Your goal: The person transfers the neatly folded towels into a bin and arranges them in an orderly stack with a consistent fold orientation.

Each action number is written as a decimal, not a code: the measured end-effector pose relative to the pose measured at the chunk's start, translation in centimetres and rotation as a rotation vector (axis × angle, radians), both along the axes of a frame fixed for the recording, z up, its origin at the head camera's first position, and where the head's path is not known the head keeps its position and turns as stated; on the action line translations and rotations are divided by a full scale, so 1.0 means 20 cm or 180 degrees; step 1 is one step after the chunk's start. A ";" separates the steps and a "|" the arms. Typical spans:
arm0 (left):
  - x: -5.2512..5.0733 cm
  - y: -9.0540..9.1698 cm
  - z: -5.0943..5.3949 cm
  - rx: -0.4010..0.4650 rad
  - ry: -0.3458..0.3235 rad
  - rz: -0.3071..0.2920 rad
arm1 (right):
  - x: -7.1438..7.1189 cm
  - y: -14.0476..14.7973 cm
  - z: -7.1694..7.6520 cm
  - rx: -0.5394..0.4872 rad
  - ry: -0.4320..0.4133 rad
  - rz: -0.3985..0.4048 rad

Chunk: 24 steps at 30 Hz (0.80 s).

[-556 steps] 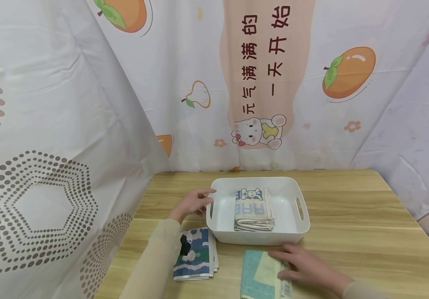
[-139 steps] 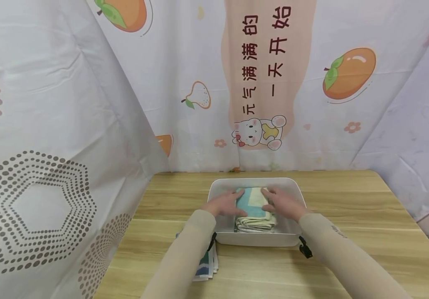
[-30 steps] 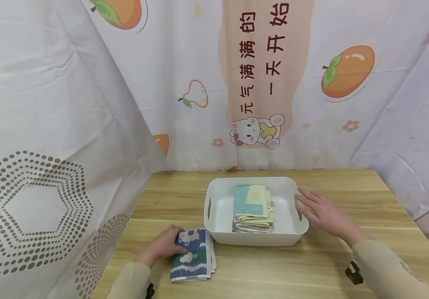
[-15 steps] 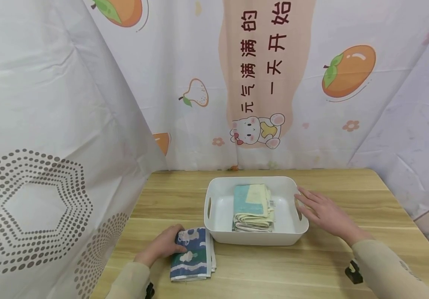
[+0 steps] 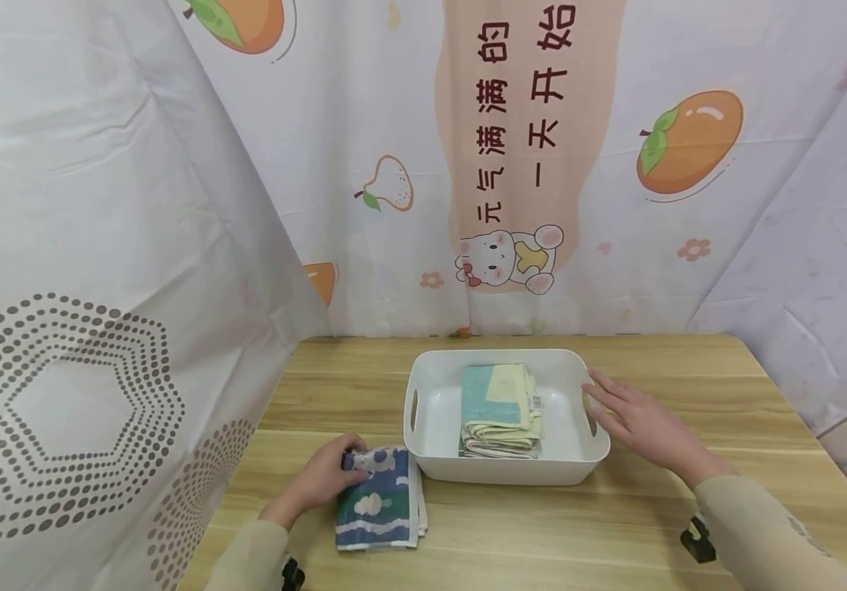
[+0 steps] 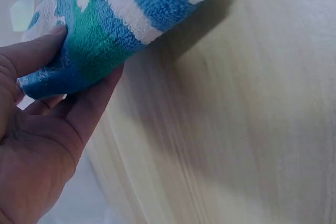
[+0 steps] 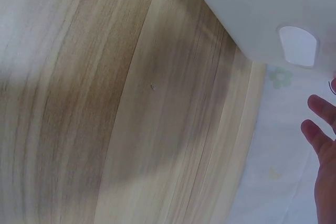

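A folded blue and green patterned towel [image 5: 375, 505] lies left of the white bin [image 5: 505, 471]. My left hand [image 5: 327, 474] pinches its left side. In the left wrist view the thumb is on top of the towel [image 6: 105, 30] and the fingers are underneath, with part of the towel raised off the table. Inside the bin sits a stack of folded towels [image 5: 497, 398], a teal and pale yellow one on top. My right hand [image 5: 645, 423] is at the bin's right handle with its fingers extended; whether they touch the rim cannot be told.
The wooden table [image 5: 542, 542] extends in front of the bin and to its right. A printed curtain [image 5: 394, 271] hangs behind the table's back edge, and another patterned curtain [image 5: 194, 246] closes off the left side.
The teal and yellow towel has gone from the table into the bin. My left hand has since reached the blue towel and now tilts its edge up slightly. My right hand stays by the bin.
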<state>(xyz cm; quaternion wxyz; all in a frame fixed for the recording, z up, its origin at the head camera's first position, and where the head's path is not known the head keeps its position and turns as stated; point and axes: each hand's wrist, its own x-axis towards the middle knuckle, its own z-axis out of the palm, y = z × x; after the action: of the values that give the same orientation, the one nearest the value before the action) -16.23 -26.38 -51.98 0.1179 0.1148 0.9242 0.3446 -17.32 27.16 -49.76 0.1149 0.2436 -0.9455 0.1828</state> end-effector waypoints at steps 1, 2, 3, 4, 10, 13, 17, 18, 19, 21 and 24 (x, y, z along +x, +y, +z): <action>0.00 0.00 0.01 0.0026 0.0007 0.0004 | 0.00 0.00 0.00 0.0005 -0.0003 0.0000; 0.00 -0.01 0.02 0.0047 0.0011 -0.0005 | 0.00 0.00 0.00 -0.0003 0.0000 0.0000; 0.00 -0.01 0.03 0.0064 0.0020 -0.0017 | 0.00 0.00 0.00 -0.0012 -0.0017 0.0004; 0.00 -0.01 0.04 0.0090 0.0014 -0.0025 | 0.00 0.00 0.00 -0.0019 -0.0031 0.0001; -0.01 -0.04 0.11 0.0115 0.0120 -0.0140 | 0.01 0.00 0.01 -0.0070 -0.0146 -0.0008; -0.01 -0.05 0.14 0.0089 0.0178 -0.0130 | 0.01 0.00 0.00 -0.0063 -0.0140 -0.0014; -0.02 -0.06 0.17 0.0109 0.0215 -0.0126 | 0.01 0.01 0.00 -0.0070 -0.0120 -0.0015; -0.02 -0.06 0.18 0.0125 0.0213 -0.0135 | 0.01 0.01 -0.01 -0.0078 -0.0116 -0.0018; -0.02 -0.06 0.18 0.0132 0.0209 -0.0144 | 0.01 0.01 -0.01 -0.0077 -0.0123 -0.0019; -0.03 -0.07 0.20 0.0165 0.0204 -0.0190 | 0.01 0.01 -0.01 -0.0087 -0.0122 -0.0028; -0.03 -0.07 0.23 0.0188 0.0230 -0.0267 | 0.00 0.01 -0.01 -0.0097 -0.0170 -0.0048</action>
<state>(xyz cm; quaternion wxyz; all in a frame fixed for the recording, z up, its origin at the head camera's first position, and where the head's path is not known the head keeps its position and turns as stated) -16.76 -27.76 -47.43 0.0953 0.1693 0.9116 0.3622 -17.24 27.30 -49.90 0.0947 0.2298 -0.9472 0.2028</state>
